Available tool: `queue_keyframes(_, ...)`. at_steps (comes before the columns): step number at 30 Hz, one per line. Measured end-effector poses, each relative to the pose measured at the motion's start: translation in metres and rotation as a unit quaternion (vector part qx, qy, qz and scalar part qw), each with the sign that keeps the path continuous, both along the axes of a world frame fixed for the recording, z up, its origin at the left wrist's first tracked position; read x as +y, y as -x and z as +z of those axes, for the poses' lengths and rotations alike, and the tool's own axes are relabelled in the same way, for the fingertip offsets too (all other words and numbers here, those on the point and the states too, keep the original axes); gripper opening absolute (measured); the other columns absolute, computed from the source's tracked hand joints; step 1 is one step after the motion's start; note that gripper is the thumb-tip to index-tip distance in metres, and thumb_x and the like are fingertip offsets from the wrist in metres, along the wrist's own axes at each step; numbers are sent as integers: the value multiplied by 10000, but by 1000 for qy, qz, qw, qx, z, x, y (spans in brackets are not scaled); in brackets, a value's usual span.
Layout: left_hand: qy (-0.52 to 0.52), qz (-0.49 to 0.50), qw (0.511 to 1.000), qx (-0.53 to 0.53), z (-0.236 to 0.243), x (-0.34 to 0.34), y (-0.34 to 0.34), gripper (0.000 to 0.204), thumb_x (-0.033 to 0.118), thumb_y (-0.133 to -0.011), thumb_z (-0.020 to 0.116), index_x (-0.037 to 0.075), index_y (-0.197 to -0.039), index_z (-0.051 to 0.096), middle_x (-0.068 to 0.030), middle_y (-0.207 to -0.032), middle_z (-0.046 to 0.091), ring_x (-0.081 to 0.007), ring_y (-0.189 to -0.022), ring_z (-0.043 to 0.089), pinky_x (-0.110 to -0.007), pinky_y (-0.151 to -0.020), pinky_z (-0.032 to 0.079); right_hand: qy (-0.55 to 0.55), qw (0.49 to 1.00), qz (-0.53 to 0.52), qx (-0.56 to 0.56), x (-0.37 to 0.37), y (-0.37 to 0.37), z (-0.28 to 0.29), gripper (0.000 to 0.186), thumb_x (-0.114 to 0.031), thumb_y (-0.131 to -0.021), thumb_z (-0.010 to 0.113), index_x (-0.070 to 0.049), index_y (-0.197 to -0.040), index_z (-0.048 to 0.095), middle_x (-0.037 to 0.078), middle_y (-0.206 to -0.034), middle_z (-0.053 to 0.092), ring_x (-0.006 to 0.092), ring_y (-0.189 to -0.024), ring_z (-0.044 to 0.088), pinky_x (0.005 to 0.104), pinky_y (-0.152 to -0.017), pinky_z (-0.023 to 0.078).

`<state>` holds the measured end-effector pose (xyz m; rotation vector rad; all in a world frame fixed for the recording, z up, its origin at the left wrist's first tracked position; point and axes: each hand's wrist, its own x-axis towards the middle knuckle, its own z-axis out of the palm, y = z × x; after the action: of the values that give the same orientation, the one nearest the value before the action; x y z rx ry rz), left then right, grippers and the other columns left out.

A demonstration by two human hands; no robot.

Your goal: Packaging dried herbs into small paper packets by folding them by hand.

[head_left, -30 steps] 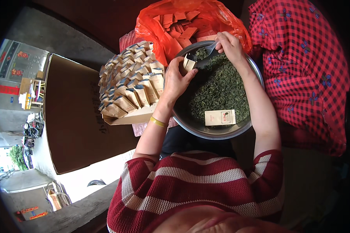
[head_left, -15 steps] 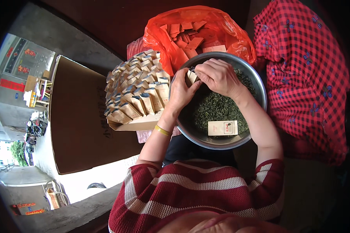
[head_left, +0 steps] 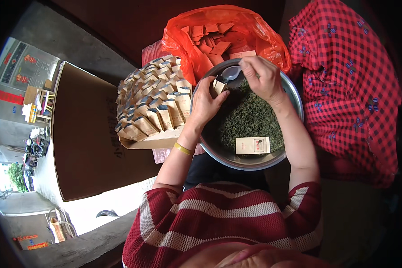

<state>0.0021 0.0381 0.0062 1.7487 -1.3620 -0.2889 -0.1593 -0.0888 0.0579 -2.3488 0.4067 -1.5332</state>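
My left hand (head_left: 208,99) is closed around a small kraft-paper packet (head_left: 217,86) at the left inside of a steel bowl (head_left: 254,163). My right hand (head_left: 261,77) grips a pale plastic spoon (head_left: 230,73), whose scoop is at the packet's mouth with no leaves visible on it. Dark green dried leaves (head_left: 248,120) fill much of the bowl, and another paper packet (head_left: 244,145) lies flat on them toward the front.
Many upright kraft packets (head_left: 149,98) crowd a cardboard tray left of the bowl. Behind are a red plastic bag (head_left: 183,35) holding red packets, and red checked cloth (head_left: 348,102) at right. A large cardboard panel (head_left: 80,147) stands left, beside an opening onto outdoors.
The spoon held leaves at the packet earlier. My right hand then moved down over the packet and has since lifted slightly, showing the spoon's scoop without visible leaves. My left hand still holds the packet.
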Motion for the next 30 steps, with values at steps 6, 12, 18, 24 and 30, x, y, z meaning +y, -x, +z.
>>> queue_keyframes(6,34,4,999,5,-4,0,-2,551,191,-767,813,-37,-1180,527,-176,-948,640,-273,-876,637,-369,-785,503,-77,980,5,182,-10,2,-16,122,-130,-859,583,-34,-920,626,119,-904,665,305,-866,657,381,-787,510)
queue_keyframes(12,67,-14,996,-49,6,7,5,554,168,-715,815,20,-1125,473,-204,-1027,571,-391,-933,599,-423,-799,501,-113,962,160,188,14,-6,-11,240,-208,-799,668,-25,-953,645,175,-1189,618,346,-1127,584,422,-965,460)
queue_keyframes(18,84,-88,984,128,7,8,7,705,232,-763,829,-3,-1309,451,-144,-1217,576,-243,-1106,584,-350,-924,472,-125,956,193,180,11,-4,-7,130,-18,-763,608,15,-889,600,159,-1233,613,320,-1149,589,390,-980,455)
queue_keyframes(24,-24,-191,947,257,2,9,-5,468,200,-857,754,-27,-1216,560,-75,-1038,653,-146,-969,605,-300,-859,496,-163,951,219,144,8,-2,-4,153,4,-747,585,28,-896,610,173,-1242,609,312,-1152,593,369,-970,467)
queue_keyframes(30,-76,-217,920,318,1,10,-2,317,162,-902,702,-40,-1115,583,-31,-858,660,-109,-780,613,-282,-718,509,-192,912,267,246,8,0,-4,248,-64,-754,635,55,-972,626,139,-1275,584,285,-1147,586,364,-951,468)
